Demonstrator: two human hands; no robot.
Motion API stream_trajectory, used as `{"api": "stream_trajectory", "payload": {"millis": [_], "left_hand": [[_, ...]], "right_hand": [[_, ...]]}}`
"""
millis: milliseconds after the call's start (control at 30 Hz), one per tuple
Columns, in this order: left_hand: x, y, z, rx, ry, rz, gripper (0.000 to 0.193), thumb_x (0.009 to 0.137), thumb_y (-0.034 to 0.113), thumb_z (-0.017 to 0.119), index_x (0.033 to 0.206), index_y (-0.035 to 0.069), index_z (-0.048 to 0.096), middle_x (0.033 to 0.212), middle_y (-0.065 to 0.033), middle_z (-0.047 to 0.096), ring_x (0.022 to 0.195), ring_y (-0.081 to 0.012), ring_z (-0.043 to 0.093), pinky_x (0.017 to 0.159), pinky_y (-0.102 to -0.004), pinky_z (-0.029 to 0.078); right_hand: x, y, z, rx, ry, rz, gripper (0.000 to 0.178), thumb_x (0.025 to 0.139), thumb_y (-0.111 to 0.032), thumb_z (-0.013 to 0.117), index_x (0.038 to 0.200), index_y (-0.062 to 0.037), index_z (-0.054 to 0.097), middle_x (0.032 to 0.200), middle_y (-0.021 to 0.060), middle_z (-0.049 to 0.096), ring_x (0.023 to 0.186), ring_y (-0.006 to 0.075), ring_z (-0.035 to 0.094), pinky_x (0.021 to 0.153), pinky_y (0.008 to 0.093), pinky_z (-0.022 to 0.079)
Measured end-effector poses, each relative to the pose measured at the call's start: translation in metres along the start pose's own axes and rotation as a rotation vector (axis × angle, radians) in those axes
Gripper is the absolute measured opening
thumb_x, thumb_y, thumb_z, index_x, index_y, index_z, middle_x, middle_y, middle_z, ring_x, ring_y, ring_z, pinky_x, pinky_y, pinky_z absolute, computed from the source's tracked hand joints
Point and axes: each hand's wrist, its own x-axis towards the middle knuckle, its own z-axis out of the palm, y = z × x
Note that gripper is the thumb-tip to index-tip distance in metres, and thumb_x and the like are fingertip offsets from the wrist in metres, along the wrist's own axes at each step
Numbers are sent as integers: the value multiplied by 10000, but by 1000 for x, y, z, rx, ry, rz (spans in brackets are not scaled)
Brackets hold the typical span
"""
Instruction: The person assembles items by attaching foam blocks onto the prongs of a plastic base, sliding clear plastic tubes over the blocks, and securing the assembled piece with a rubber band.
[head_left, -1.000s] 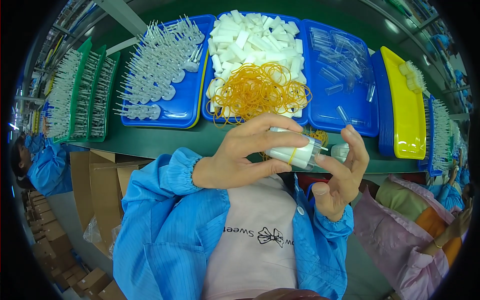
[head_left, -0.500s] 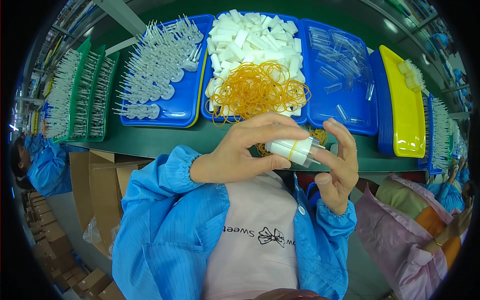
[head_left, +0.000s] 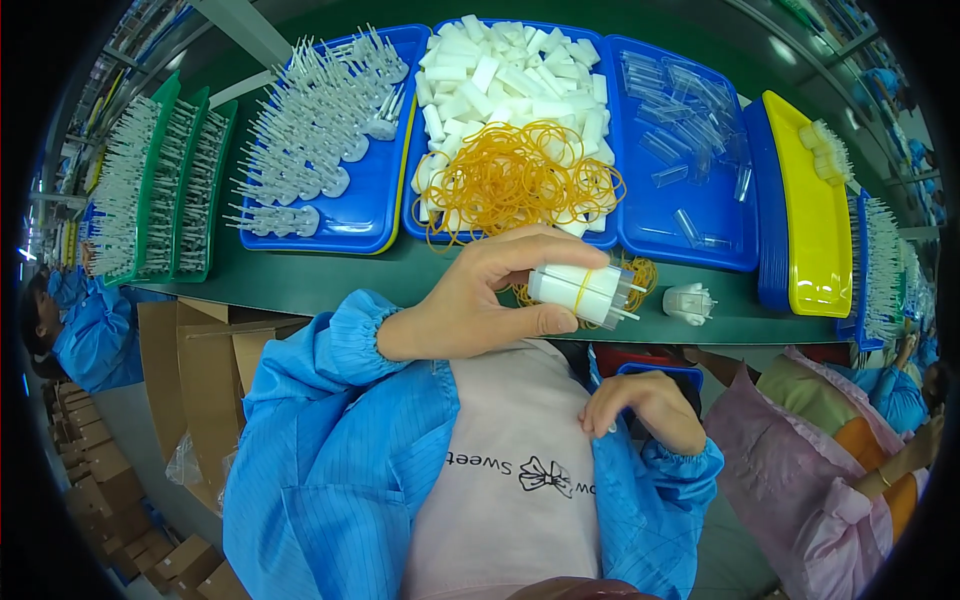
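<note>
My left hand [head_left: 480,295] grips a bundle of white pieces and clear plastic parts [head_left: 583,293], thumb on the near side and fingers over the top. A yellow rubber band circles the bundle, and thin white rods stick out of its right end. Lower down, in front of the open blue jacket, my right hand [head_left: 645,408] is held with its fingers curled together and pointing down. Whatever they may hold is hidden. A similar white and clear piece [head_left: 689,303] lies on the green table [head_left: 330,290], right of the bundle. Loose rubber bands [head_left: 640,275] lie behind the bundle.
Blue trays hold white stemmed parts [head_left: 310,140], white blocks [head_left: 515,70] under a heap of rubber bands [head_left: 520,180], and clear tubes [head_left: 680,120]. Green racks [head_left: 165,190] stand left; a yellow tray [head_left: 815,240] tops a stack at right. Cardboard boxes [head_left: 200,380] stand below left.
My right hand has left the bundle's right end and dropped toward my chest, its fingers curling. The left hand still holds the bundle. The white piece on the table now shows fully.
</note>
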Motion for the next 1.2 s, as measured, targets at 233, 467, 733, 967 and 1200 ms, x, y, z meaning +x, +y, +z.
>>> {"api": "stream_trajectory", "payload": {"millis": [233,467,733,967,1200], "left_hand": [[-13,7,-13,-8,24,-91,481,784,94,734,1221,3,555,1222,-128,531,1131,-203,520,956,-319,415],[-30,8,-22,7,57,-101,470,788,86,727,1215,-7,554,1225,-128,528,1140,-205,513,976,-324,403],[-52,10,-35,71,63,-3,476,790,81,724,1232,26,555,1197,-103,540,1089,-181,539,900,-303,471],[-61,-2,-44,-72,92,-9,478,790,47,716,1236,19,549,1239,-108,506,1111,-175,524,930,-301,450],[-77,-6,-68,-162,96,125,483,787,43,721,1239,27,552,1235,-105,503,1131,-178,513,949,-299,440]], "right_hand": [[-76,130,-8,-286,68,375,315,943,-303,493,1064,-34,604,981,79,629,908,214,590,838,343,468],[-93,178,27,-765,235,576,238,899,-196,513,1057,-30,576,983,142,615,923,274,577,829,339,452],[-38,236,7,-1011,426,708,147,891,-156,474,952,-50,554,910,138,580,888,281,555,789,359,445],[-42,281,-17,-1216,614,852,113,885,-121,439,860,-67,535,846,136,550,858,286,536,755,377,439],[-22,295,-42,-1247,711,578,323,907,-279,457,821,0,593,849,246,603,853,439,567,688,496,437]]}}
